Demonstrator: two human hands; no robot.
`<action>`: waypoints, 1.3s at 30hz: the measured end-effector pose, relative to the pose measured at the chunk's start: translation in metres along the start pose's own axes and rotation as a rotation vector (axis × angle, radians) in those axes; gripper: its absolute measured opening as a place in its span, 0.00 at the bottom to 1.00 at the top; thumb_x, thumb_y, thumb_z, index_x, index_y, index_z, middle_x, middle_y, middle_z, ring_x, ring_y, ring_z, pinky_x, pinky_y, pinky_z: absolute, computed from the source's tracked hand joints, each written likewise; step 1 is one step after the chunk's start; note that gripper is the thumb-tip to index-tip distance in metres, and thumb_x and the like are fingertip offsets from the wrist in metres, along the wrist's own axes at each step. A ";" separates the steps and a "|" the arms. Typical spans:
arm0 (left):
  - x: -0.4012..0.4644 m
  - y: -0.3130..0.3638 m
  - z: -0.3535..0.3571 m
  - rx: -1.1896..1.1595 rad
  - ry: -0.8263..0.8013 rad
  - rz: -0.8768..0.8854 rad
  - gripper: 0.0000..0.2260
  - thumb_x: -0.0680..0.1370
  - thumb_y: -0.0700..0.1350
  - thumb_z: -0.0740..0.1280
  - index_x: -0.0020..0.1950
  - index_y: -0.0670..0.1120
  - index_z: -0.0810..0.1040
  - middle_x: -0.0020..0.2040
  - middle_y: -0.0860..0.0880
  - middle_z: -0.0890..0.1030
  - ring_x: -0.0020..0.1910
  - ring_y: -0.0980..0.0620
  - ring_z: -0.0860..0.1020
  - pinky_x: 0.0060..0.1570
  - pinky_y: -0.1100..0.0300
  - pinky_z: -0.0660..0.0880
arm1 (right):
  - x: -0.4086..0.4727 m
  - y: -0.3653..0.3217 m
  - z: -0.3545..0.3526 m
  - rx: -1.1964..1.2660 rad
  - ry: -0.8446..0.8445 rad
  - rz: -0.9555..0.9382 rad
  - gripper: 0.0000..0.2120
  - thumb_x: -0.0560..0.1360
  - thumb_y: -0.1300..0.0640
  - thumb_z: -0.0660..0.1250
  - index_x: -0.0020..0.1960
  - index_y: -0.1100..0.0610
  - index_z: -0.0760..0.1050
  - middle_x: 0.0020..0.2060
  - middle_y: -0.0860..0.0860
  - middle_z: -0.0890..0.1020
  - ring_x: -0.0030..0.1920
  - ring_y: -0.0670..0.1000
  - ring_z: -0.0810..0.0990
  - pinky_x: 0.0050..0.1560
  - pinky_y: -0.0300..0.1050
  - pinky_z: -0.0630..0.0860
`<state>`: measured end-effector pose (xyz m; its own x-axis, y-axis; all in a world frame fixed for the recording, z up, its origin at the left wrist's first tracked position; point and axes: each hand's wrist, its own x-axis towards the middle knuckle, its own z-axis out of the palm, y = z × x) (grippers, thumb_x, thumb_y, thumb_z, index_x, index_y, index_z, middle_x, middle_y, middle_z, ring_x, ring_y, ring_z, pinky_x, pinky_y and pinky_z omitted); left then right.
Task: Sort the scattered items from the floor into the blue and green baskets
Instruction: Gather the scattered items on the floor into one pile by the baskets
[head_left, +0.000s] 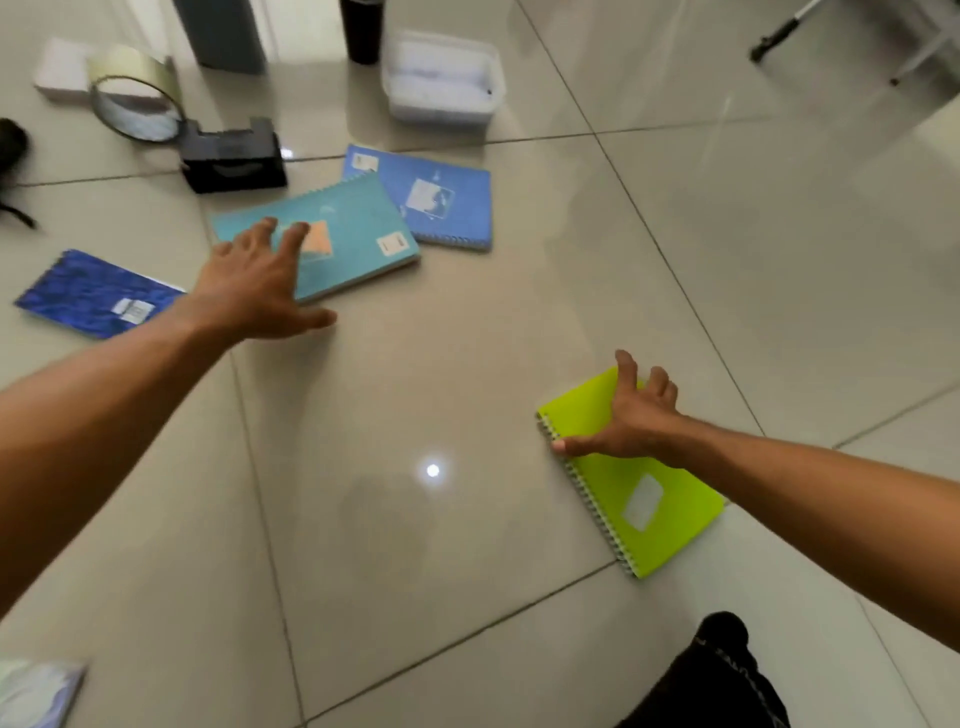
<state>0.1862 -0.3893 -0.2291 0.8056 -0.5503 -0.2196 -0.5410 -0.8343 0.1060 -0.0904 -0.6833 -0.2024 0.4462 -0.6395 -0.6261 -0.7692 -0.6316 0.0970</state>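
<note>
Two hands out; right hand (631, 421) on green notebook (631, 483), spine left.

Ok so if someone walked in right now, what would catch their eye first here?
Probably the lime green notebook lying on the pale tile floor at lower right, with the right hand spread over its top corner. Next, the left hand reaches over the teal notebook at centre left, which overlaps a blue notebook. A dark blue notebook lies alone at far left.
</note>
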 end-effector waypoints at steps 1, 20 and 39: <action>0.002 -0.003 0.003 0.044 0.009 0.040 0.46 0.69 0.66 0.70 0.78 0.48 0.53 0.76 0.37 0.57 0.73 0.37 0.61 0.70 0.44 0.60 | 0.001 0.003 0.004 0.031 -0.023 0.038 0.74 0.50 0.24 0.74 0.77 0.46 0.30 0.75 0.62 0.45 0.76 0.63 0.46 0.73 0.64 0.56; -0.059 -0.016 0.009 0.249 -0.018 0.209 0.22 0.80 0.59 0.55 0.70 0.49 0.66 0.64 0.41 0.73 0.60 0.41 0.74 0.57 0.49 0.73 | 0.007 -0.150 0.005 0.283 0.090 -0.288 0.45 0.62 0.28 0.72 0.65 0.58 0.69 0.63 0.59 0.73 0.62 0.60 0.74 0.59 0.54 0.74; -0.046 -0.047 -0.006 -0.599 -0.130 -0.424 0.19 0.76 0.48 0.70 0.65 0.45 0.74 0.61 0.41 0.77 0.57 0.44 0.76 0.57 0.52 0.75 | -0.005 -0.195 -0.024 0.434 0.183 -0.500 0.21 0.82 0.44 0.56 0.65 0.60 0.64 0.58 0.61 0.77 0.55 0.61 0.76 0.50 0.51 0.70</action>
<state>0.1759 -0.3254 -0.2177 0.8607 -0.2002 -0.4680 0.0636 -0.8699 0.4891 0.0683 -0.5675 -0.1991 0.8362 -0.4046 -0.3702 -0.5471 -0.6618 -0.5125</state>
